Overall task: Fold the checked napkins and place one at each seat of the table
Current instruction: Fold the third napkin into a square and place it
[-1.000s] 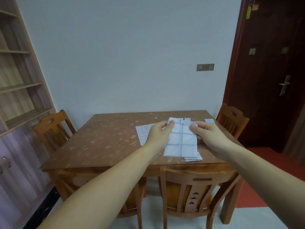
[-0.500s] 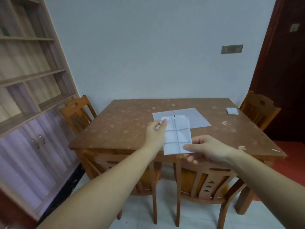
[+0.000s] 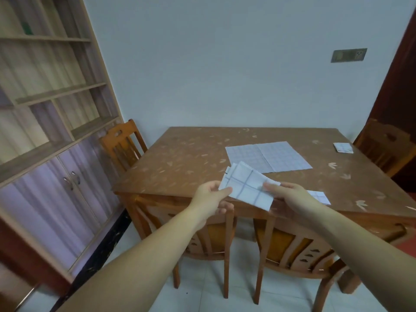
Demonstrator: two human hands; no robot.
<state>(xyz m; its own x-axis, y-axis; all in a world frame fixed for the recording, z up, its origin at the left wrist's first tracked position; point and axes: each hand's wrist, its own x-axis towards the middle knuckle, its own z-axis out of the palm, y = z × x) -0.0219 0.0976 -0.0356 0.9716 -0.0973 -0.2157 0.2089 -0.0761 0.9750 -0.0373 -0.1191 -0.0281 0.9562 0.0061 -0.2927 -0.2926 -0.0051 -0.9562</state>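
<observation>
Now left hand (image 3: 209,197) and right hand (image 3: 291,200) pinch a folded napkin (image 3: 246,188) over the leaf-patterned table (image 3: 184,161)

A pale blue-grey wall (image 3: 225,64) fills twelve o'clock, a socket plate (image 3: 349,55) on it at one. Wooden shelving (image 3: 45,95) over lilac cupboard doors (image 3: 56,188) lines nine o'clock, a dark red door (image 3: 403,91) stands at three, and white floor tiles (image 3: 202,296) lie at six.
</observation>
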